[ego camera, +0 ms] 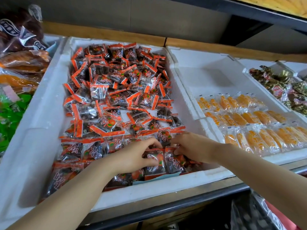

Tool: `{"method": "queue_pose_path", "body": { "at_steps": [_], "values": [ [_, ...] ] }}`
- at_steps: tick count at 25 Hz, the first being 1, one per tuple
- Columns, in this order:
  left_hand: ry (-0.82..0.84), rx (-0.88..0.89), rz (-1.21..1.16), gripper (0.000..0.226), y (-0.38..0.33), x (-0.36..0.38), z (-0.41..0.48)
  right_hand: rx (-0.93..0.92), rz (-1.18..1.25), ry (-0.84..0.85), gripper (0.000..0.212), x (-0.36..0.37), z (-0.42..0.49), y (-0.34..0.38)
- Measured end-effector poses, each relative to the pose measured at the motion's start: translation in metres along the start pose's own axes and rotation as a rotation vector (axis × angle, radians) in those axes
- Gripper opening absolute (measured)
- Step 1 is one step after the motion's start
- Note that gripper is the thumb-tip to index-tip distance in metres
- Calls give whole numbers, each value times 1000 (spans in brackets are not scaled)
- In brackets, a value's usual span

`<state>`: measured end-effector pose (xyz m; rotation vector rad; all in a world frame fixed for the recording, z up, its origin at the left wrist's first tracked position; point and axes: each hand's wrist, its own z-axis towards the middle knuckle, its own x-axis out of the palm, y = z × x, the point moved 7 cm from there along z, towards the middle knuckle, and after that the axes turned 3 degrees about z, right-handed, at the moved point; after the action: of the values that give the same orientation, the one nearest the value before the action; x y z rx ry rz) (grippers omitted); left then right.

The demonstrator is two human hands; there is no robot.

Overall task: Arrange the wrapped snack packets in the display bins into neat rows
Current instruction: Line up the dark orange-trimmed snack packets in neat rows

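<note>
Step in hand: row-building at the near edge of the centre bin [149,191]. Both hands are working at lower centre of the frame. Left hand [132,156] is curling round one packet [153,163], thumb on its face, fingers over its top edge. Right hand [192,146] is pinching the neighbour packet [174,161] near its upper edge, fingers bent. The two packets are sitting side by side, touching, just behind the bin's near side.

Rows [74,150] are lying aligned at lower left of the bin. Pile [119,80] is filling its middle and upper part, with packets tilted and overlapping. Judgement: this bin is looking well under half done.

Yellow packets [249,122] are lying in neat rows in the right bin [216,77], lower right of the frame, and seemingly needing nothing.

Next move, judged: it is calling for both held packets to be seated level with the row at left, edges square and faces up, and then let go. After that, a reach up-frame into the pile for the next packet. The film is looking slick, so a light pinch at a sealed edge should do. Care is needed not to drag packets already placed.
</note>
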<state>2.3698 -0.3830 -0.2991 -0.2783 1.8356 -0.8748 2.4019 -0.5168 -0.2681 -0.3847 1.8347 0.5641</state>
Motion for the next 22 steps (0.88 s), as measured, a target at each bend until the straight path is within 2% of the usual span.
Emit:
{"method": "queue_pose_path", "body": {
  "at_steps": [5,10,12,15,17,19,22],
  "values": [
    [-3,2,30,47,1,5,4,-26,-82,-43,17,-1,1,4],
    [-50,28,93,56,-9,2,-8,-10,-1,-69,26,-9,-5,5],
    [-177,42,56,50,-14,-13,-13,-8,31,-156,28,-24,-1,6],
    [-500,45,57,46,-11,-58,-14,-20,150,-287,37,-47,23,13],
    [-589,-17,80,52,1,-84,-7,-22,249,-315,49,-54,45,19],
    [-562,-118,180,64,17,-97,5,-21,319,-313,60,-53,69,29],
    [-393,-337,504,76,48,-103,17,-15,290,-250,64,-39,101,42]
  ]
}}
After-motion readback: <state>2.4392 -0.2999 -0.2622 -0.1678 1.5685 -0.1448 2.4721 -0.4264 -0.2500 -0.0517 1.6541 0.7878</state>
